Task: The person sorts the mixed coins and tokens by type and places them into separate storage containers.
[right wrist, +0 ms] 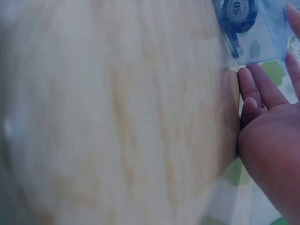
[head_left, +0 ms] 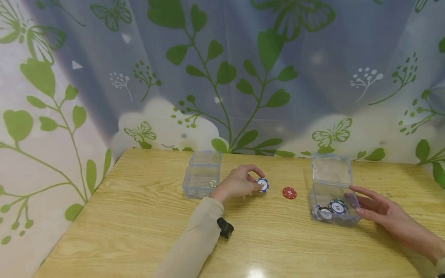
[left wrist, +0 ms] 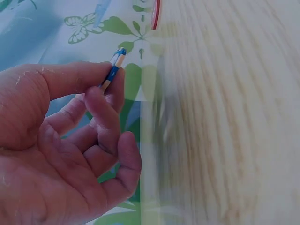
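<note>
Pinched between the thumb and fingers of my left hand (head_left: 240, 183) is a blue-and-white poker chip (head_left: 262, 185). The left wrist view shows that chip edge-on (left wrist: 114, 70), above the table. A red poker chip (head_left: 289, 193) lies flat on the wood to its right. My right hand (head_left: 386, 214), fingers extended, rests at the right side of a clear plastic box (head_left: 334, 188) with its lid up. Inside it are several poker chips, one a blue-edged chip (head_left: 337, 207) on top. In the right wrist view, the right hand (right wrist: 269, 112) is beside this box, partly cut off.
Behind my left wrist stands another clear plastic box (head_left: 202, 177), lid up, with several coins (head_left: 213, 183) in it. The wooden table (head_left: 136, 225) ends at a patterned curtain (head_left: 234, 72) at the back. A black strap (head_left: 225, 228) is on the left sleeve.
</note>
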Demonstrator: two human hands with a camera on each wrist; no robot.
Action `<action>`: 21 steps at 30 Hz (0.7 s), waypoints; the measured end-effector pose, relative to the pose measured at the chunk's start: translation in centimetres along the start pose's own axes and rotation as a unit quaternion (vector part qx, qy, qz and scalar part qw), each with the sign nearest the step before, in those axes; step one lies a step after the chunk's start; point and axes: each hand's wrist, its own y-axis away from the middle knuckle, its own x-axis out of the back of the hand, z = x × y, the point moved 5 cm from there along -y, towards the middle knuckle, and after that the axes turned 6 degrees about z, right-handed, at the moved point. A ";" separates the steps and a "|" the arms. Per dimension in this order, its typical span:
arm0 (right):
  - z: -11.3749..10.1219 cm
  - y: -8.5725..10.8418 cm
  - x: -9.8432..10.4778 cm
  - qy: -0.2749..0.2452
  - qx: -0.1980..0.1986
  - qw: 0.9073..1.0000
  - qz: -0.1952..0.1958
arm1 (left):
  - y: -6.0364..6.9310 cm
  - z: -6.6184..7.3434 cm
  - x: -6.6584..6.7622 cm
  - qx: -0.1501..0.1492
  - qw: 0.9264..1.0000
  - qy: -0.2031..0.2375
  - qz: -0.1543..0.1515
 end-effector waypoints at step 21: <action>0.0 0.0 -0.1 -0.009 0.007 1.000 -0.008 | 0.5 1.2 -0.3 -0.013 0.997 0.071 0.022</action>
